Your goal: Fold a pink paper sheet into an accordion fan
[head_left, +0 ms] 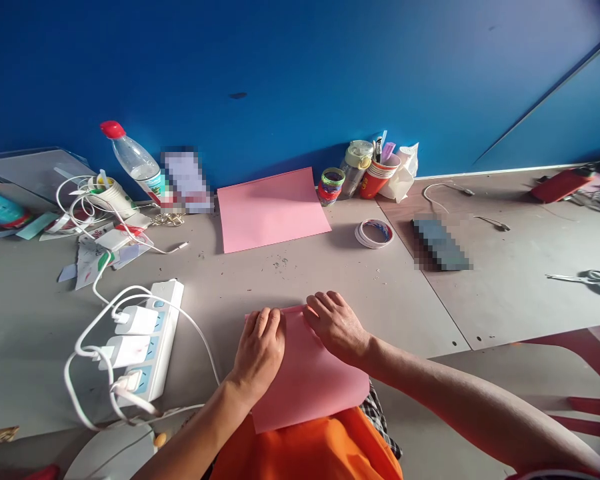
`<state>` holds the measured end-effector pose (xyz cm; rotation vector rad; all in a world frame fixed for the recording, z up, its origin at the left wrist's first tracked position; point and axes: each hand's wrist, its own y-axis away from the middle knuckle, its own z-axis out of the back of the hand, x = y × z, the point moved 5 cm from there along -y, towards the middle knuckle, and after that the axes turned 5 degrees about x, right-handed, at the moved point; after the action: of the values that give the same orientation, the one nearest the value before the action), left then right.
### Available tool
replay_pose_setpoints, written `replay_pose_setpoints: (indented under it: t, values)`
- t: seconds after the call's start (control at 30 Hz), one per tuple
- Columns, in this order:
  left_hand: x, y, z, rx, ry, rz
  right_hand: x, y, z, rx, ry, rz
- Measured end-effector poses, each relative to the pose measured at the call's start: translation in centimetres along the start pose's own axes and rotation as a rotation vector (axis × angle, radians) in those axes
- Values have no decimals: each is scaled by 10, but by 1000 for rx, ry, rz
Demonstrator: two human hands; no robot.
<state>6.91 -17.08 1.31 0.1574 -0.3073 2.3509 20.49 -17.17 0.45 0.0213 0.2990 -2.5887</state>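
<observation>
Gripping the far edge of the nearer pink paper sheet (305, 387), the left hand (260, 341) and right hand (337, 328) are curled closed over it, a narrow gap between them; its near end overhangs the table (405, 303) edge. Doing this well likely calls for matched finger pressure and a straight edge, the middle left uncreased. Counting outward: one power strip (169, 333), three white plugs (139, 321) in it, one pair of scissors (575, 279), one tape roll (373, 245), one more pink sheet (273, 210).
</observation>
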Motion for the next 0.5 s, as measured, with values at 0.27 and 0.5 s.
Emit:
replay_pose_setpoints:
  t: [0.27,0.5]
  values:
    - [-3,3,-1,21,-19,5,4,11,-1,6,10,-51]
    - [-3,3,0,11,-16,-5,1,16,2,-8,-57,-75]
